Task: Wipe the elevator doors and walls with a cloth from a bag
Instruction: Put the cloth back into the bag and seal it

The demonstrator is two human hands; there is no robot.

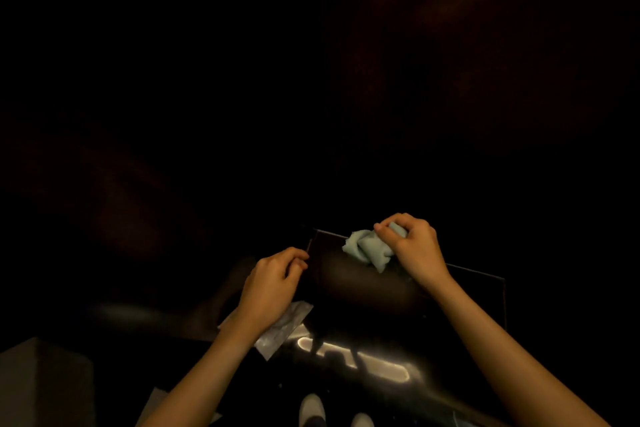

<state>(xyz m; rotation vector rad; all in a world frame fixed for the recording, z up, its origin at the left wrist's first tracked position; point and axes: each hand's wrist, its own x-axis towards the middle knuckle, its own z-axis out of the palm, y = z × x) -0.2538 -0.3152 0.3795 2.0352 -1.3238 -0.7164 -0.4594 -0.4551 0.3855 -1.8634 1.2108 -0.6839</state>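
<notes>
My right hand (410,246) grips a crumpled pale green cloth (367,248), which bunches out to the left of the fingers at lower centre. My left hand (273,282) is to its left, fingers curled and pinched together; whether it holds the clear plastic bag (284,331) that shows just beneath it, I cannot tell. The elevator walls and doors (311,97) ahead are very dark, and little detail shows. Both hands are apart from each other.
A dark glossy floor (363,360) reflects a long ceiling light. My white shoes (313,407) show at the bottom edge. A dark rectangular panel edge (478,274) runs behind my right wrist. A pale grey block (41,381) sits at the lower left.
</notes>
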